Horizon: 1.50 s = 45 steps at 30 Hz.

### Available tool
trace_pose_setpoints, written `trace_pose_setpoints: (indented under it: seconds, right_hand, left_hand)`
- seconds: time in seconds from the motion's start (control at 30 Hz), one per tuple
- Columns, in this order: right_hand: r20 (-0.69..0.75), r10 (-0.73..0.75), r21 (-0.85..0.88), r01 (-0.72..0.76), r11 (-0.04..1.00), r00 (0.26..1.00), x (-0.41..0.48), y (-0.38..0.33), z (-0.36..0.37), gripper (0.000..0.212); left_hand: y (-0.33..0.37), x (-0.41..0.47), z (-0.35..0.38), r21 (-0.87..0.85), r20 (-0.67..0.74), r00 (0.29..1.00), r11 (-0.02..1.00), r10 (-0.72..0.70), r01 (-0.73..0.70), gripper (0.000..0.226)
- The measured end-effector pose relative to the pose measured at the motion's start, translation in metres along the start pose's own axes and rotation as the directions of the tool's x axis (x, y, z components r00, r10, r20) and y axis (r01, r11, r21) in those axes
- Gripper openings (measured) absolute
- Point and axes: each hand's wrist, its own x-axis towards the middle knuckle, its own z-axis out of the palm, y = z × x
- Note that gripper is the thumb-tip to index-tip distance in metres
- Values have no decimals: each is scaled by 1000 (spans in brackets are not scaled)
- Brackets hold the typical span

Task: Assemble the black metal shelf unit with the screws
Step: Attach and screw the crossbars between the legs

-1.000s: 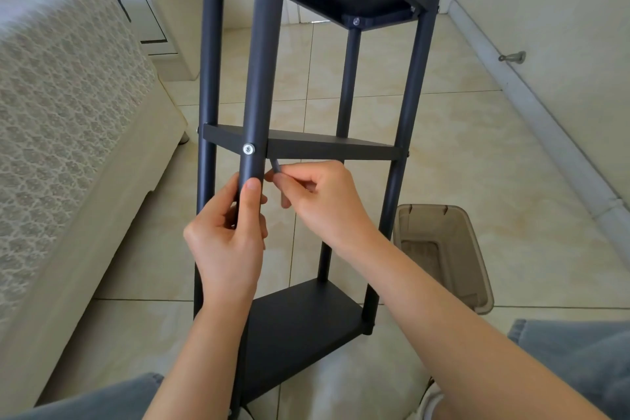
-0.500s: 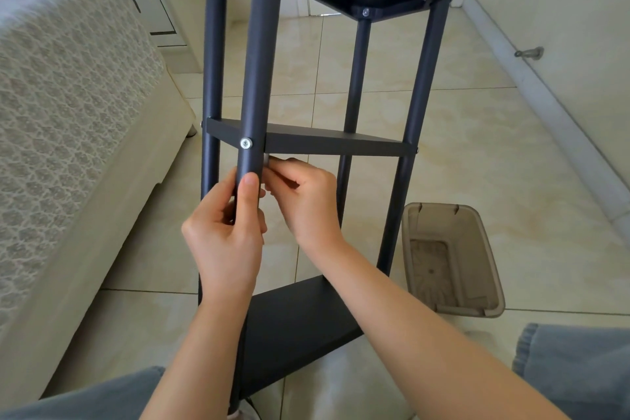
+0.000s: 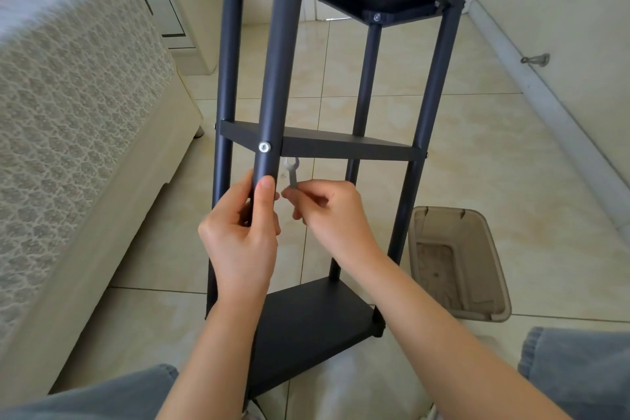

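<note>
A lace-patterned cloth (image 3: 68, 85) covers the bed at left, beside the matte black shelf (image 3: 347, 147) of round tubes and flat boards standing on glossy tiles. The left hand (image 3: 243, 235) wraps the front tube (image 3: 276, 78) under a silver screw (image 3: 264, 147). The right hand (image 3: 332, 215) pinches a small flat wrench (image 3: 292, 172), with a tan plastic bin (image 3: 458, 262) further right.

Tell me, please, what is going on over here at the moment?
A person is putting together a black metal shelf unit. The left hand grips the near post just below a screw seated at the middle shelf. The right hand pinches a small silver wrench, its open end raised just under that shelf.
</note>
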Motion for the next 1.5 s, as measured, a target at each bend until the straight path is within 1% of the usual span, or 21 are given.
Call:
trace_pose_setpoints:
  seconds: [0.13,0.3,0.47,0.63,0.7,0.83,0.93,1.0,1.1,1.23,1.3,1.4,1.5]
  right_hand:
    - [37,9,-82,-6,997,999,-2,-9,-14,15]
    - [39,-59,-142,64,988,997,2,-23,-22,19]
    - [28,-61,-128,64,990,998,7,-30,-28,23]
    - [16,-80,-144,81,986,997,6,-29,-28,20]
    - [-12,-110,-134,107,985,994,5,-26,-23,19]
    - [-113,-171,-44,167,985,979,4,-16,-7,15]
    - [-200,-228,20,236,972,953,6,-8,8,14]
    - [-257,-256,25,271,962,932,8,-3,18,14]
    - [-296,-241,48,266,963,924,10,3,28,13]
    - [-299,-212,90,249,964,930,12,6,30,13]
    - [-296,-216,72,247,966,931,10,6,26,13]
    - [-263,-230,-11,235,972,937,4,8,15,13]
    - [-234,-222,-86,208,974,947,-5,11,0,12]
  left_hand:
    - [1,-1,3,-3,7,1000,1000,12,-12,27]
    - [1,-3,5,-10,10,1000,1000,15,-15,24]
    - [3,-4,4,-9,9,999,999,48,-48,16]
    - [4,-4,5,12,15,998,998,66,-66,15]
    - [3,-3,5,21,15,997,997,71,-72,16]
    - [3,-3,6,13,22,997,997,70,-71,17]
    - [3,-2,5,10,16,997,997,73,-74,16]
    - [2,-2,4,11,13,996,996,84,-84,14]
    - [1,-1,4,16,11,997,997,81,-81,14]
    - [1,-1,5,18,10,999,999,46,-46,19]
    - [2,-2,6,19,7,999,999,37,-37,18]
    - [6,-3,9,23,10,1000,1000,20,-21,18]
    - [11,-5,12,28,23,1000,1000,6,-7,28]
